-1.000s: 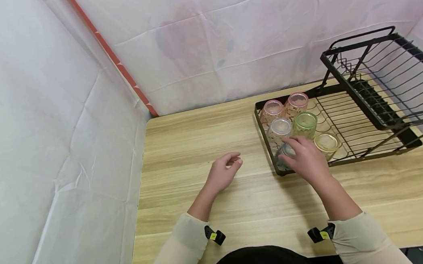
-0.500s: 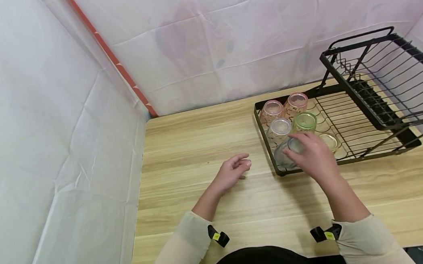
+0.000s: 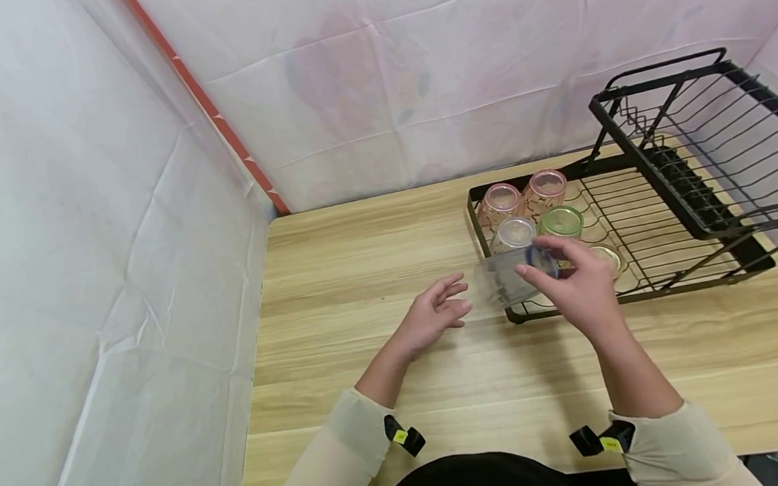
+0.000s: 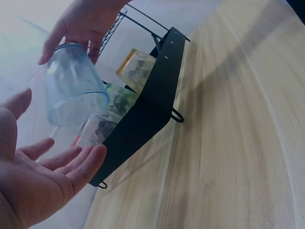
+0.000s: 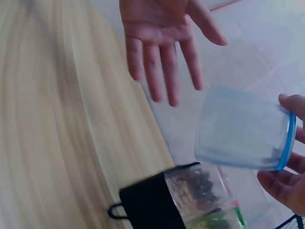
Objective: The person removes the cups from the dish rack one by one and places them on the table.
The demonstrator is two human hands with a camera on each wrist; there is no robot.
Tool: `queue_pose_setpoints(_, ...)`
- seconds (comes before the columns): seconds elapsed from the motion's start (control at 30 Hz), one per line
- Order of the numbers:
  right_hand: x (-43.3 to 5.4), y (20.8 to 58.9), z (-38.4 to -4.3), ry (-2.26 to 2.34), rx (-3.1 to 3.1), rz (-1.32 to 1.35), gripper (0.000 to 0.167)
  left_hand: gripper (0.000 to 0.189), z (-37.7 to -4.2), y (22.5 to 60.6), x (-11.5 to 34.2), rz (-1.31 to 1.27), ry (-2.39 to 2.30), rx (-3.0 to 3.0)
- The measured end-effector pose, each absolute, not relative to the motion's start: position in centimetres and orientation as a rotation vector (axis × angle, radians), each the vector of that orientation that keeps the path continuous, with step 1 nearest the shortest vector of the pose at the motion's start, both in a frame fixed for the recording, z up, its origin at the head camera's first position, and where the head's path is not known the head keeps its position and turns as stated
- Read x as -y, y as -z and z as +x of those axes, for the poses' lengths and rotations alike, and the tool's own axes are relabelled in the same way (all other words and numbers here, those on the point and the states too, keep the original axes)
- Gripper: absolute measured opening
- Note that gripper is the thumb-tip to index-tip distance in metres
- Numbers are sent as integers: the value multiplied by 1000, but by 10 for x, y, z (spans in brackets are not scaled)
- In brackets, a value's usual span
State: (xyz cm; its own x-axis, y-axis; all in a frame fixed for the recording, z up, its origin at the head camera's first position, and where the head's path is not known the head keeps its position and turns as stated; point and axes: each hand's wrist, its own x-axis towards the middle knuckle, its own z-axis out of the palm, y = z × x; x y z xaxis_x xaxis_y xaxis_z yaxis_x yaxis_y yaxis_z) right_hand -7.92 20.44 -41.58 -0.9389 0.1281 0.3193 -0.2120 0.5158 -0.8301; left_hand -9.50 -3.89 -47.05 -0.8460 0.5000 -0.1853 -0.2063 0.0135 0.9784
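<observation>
My right hand [image 3: 584, 284] pinches a clear bluish drinking glass [image 3: 511, 274] by its base, thumb on one side and fingers on the other. The glass lies tilted almost sideways above the near left corner of the rack, its mouth towards my left hand [image 3: 436, 316]. That hand holds nothing; its fingers are spread, a short gap from the glass. In the left wrist view the mouth of the glass [image 4: 76, 88] hangs above my left fingers. In the right wrist view the blue-edged base of the glass [image 5: 245, 129] sits between my right fingertips.
A black two-tier dish rack [image 3: 682, 284] stands at the right of the wooden table [image 3: 337, 276]. Upside down at its left end are two pink glasses [image 3: 501, 200], a clear glass [image 3: 515, 234], a green glass [image 3: 562, 223] and a yellow glass [image 3: 607, 259]. Sheeted walls stand behind and left.
My right hand has lifted the bluish glass from the rack's corner and tipped its mouth leftward. My left hand has moved right and its fingers have spread.
</observation>
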Motion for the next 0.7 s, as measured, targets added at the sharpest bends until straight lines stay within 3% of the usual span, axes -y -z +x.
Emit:
queue_pose_setpoints(0.37,-187,424,-76,-1990,2224,74,38,92,-88,460,43,465,-1989,-1766)
queue_pose_setpoints(0.7,-176,434,-73,-2375,2094,106,29,77,-86,458,52,508,-2175,-1800)
